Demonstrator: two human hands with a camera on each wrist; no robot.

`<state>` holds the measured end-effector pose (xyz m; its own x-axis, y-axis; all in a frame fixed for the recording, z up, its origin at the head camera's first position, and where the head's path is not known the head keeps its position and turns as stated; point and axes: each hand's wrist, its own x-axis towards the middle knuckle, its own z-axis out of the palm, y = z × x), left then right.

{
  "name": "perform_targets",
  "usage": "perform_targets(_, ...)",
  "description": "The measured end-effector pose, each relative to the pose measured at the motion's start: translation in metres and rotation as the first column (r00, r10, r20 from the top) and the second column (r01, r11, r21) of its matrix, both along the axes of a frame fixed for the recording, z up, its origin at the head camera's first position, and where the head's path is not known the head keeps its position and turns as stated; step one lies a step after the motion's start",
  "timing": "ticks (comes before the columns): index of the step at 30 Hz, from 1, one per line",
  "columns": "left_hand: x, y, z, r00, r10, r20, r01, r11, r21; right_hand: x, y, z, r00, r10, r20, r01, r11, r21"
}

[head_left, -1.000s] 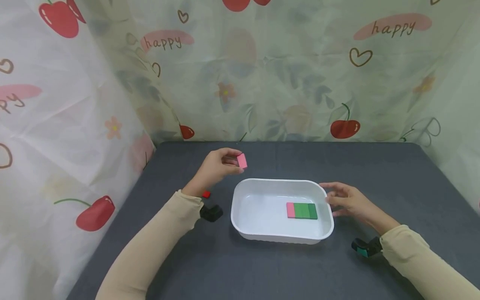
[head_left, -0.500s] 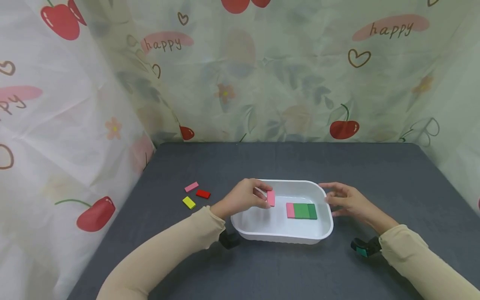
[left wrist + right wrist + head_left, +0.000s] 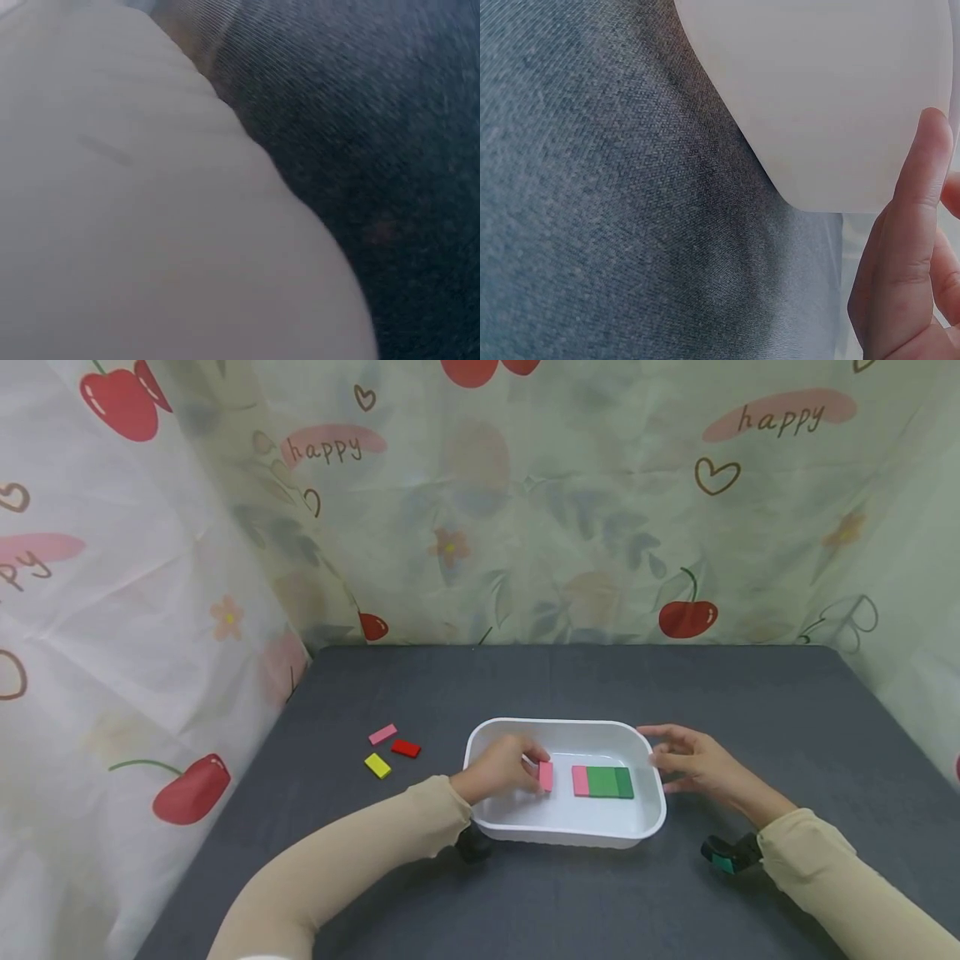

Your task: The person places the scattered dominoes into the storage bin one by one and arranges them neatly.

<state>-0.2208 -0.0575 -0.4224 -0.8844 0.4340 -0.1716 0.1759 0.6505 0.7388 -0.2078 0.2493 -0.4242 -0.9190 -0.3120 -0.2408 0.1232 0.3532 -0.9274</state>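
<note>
A white plastic tray (image 3: 555, 835) stands on the dark table. Inside it, my left hand (image 3: 501, 767) pinches a small pink block (image 3: 546, 777) between thumb and fingers, low over the tray's floor. To the right of that block, a joined row lies flat: another pink block (image 3: 581, 781), then green blocks (image 3: 602, 782), the last one darker. At the tray's right end, my right hand (image 3: 688, 762) rests its loosely extended fingers against the rim. The right wrist view has an outstretched digit (image 3: 922, 172) against the white outer wall (image 3: 832, 112). Only the tray's outside fills the left wrist view.
Left of the tray, a pink block (image 3: 382, 734), a red block (image 3: 406, 748) and a yellow block (image 3: 378, 766) lie loose on the dark tabletop (image 3: 585, 902). A printed curtain (image 3: 525, 527) hangs behind and beside the table.
My left hand has carried the pink block from above the tray's back left corner down into the tray. The loose blocks at left have come into sight. My right hand stays at the rim.
</note>
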Motion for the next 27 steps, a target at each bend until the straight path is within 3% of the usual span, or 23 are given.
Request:
perform_targets(21,-0.0019,0.0038,-0.0099,0.999,0.027,-0.039,-0.030,0.996,-0.087,0.0006,0.0000,0.0013,1.000,0.000,0.005,0.000,1.000,0.002)
perform_targets(27,0.0002,0.0054,-0.0075,0.998,0.014,-0.065,-0.021,0.993,-0.116,0.0012,-0.0001,0.0017,1.000,0.000,0.005,0.000,1.000,-0.004)
